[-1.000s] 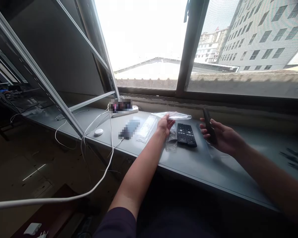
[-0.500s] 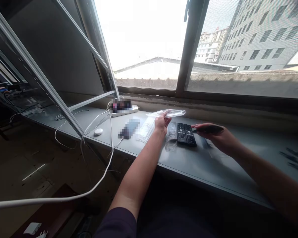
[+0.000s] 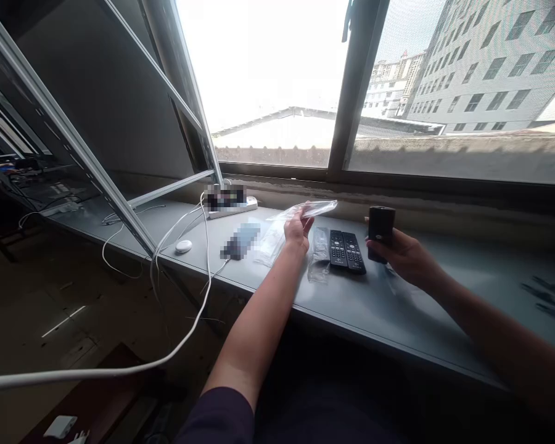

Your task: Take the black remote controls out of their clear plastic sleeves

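Observation:
My left hand pinches a clear plastic bag and holds it above the desk. My right hand is closed round a black remote control, which stands upright with a plain face towards me. Between the hands, two black remote controls lie side by side on the desk, buttons up. Just left of them lies a crumpled clear plastic sleeve. More clear plastic bags lie flat under and beside my left hand.
A blurred-out device with a cable lies left of the bags. Behind it stands a white power strip. A white round object, loose white cables and a metal frame are at left. Dark thin items lie far right.
My right hand has turned the black remote control from lying level to upright, showing its broad face. My left hand has shifted slightly left with the plastic bag.

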Motion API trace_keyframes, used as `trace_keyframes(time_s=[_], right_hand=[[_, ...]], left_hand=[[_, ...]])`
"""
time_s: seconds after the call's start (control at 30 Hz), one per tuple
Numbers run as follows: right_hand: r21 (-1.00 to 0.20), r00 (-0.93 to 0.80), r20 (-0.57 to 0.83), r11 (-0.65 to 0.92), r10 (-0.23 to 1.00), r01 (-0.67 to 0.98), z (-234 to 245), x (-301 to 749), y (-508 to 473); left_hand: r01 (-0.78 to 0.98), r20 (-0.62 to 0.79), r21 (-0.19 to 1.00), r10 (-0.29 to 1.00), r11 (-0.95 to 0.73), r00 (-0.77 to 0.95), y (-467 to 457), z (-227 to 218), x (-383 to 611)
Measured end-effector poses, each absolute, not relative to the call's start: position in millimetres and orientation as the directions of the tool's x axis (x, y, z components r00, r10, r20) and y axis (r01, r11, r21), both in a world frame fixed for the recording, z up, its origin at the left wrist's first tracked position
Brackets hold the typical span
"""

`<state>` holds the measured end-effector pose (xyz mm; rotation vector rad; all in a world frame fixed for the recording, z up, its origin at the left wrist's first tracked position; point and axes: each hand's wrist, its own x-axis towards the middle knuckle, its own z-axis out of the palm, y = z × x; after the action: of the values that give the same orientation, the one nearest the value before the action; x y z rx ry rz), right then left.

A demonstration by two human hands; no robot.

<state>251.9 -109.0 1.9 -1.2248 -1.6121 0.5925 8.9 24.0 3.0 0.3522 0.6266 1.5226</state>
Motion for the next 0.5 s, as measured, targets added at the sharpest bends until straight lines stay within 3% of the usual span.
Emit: trace_keyframes(time_s=[0.17, 0.37, 0.5], right_hand=[[-0.936, 0.033, 0.221, 0.203, 0.975, 0.289, 8, 246, -118], [-0.96, 0.051, 0.198, 0.183, 0.979, 0.214, 15, 240, -124], [-0.963, 0.053, 0.191, 0.176, 0.98, 0.203, 16, 238, -124]], left_hand=[[-0.799, -0.149, 0.599, 0.988, 0.063, -0.034, 22, 4, 11], [-0.734, -0.175, 0.673, 0.983, 0.087, -0.045, 21, 5, 11], [-0.678, -0.071, 0.733, 0.997, 0.051, -0.001, 19, 3, 12]])
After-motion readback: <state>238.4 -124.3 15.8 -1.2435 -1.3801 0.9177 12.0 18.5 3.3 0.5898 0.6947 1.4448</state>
